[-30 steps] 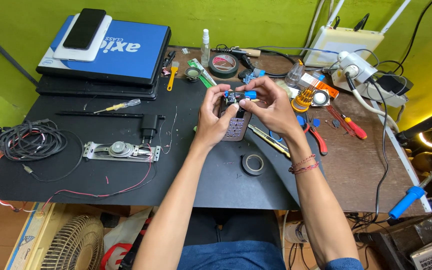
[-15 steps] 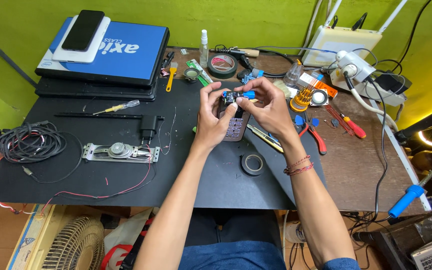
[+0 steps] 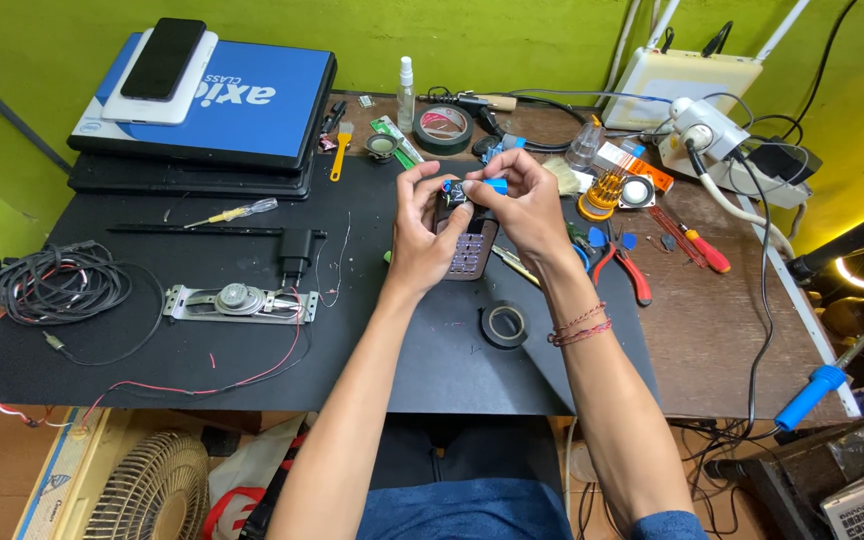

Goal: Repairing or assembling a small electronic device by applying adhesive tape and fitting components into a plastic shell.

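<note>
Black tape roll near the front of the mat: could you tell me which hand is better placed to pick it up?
The right hand, probably. The black tape roll lies just beside the right forearm, while the left hand sits farther off, across the keypad phone both hands grip.

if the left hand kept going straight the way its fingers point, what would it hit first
Likely the right hand, whose fingertips already meet the left hand over the small keypad phone; depth is hard to judge.

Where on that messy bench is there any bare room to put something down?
Bare black mat lies in front of the metal speaker bracket, between the coiled black cable and the left forearm. A brown wooden strip is free right of the red-handled pliers. Behind both hands it is crowded.
</note>
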